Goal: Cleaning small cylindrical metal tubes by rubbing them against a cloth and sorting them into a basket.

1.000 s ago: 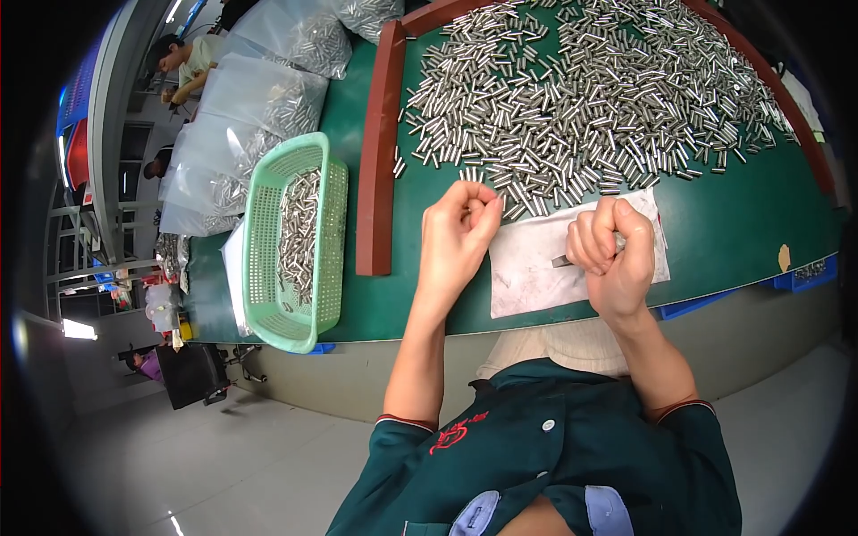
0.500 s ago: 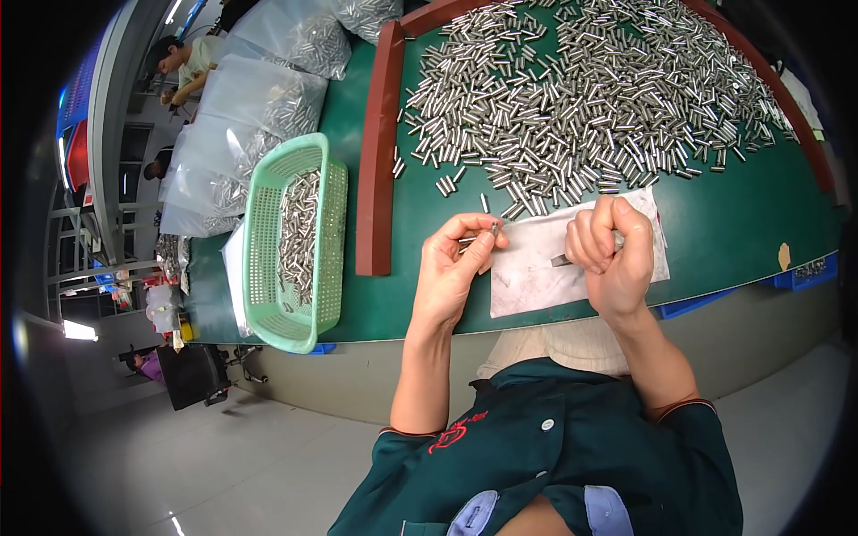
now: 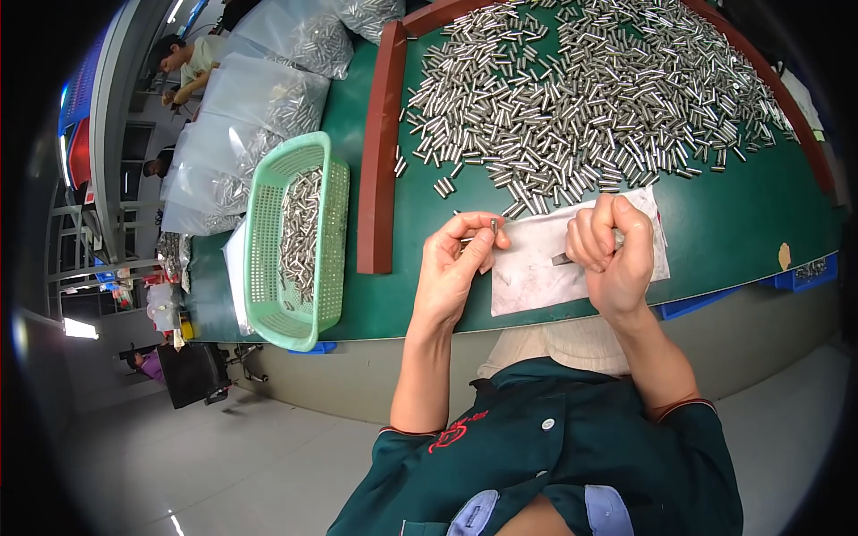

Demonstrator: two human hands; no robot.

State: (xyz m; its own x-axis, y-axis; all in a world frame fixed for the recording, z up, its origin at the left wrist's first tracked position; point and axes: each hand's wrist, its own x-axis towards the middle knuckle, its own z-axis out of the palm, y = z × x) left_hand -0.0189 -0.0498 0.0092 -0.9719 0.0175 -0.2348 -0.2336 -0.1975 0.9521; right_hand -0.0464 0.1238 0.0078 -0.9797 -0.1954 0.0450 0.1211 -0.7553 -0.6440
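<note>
My left hand (image 3: 456, 268) is closed over the left edge of a stained white cloth (image 3: 536, 286). Its thumb and fingertips pinch a small metal pin (image 3: 494, 227), upright between them. Over the cloth's right part, my right hand (image 3: 612, 255) makes a fist around a tool. Only the tool's flat metal tip (image 3: 560, 260) sticks out, pointing toward my left hand; a pale bit of it shows by the thumb, and the fist hides the rest. Beyond both hands spreads a wide heap of short shiny metal pins (image 3: 590, 116) on the green tabletop.
Red-brown rails (image 3: 375, 179) border the heap. Left of the near rail stands a green plastic basket (image 3: 331, 241) partly filled with pins. Clear bags of pins (image 3: 268, 98) lie farther left. Blue trays (image 3: 809, 272) sit under the table edge at right. Other people are in the left background.
A loose pin that lay just beyond my left fingertips is gone from that spot. Both hands stay nearly in place, and my right hand keeps its grip on the tool.
</note>
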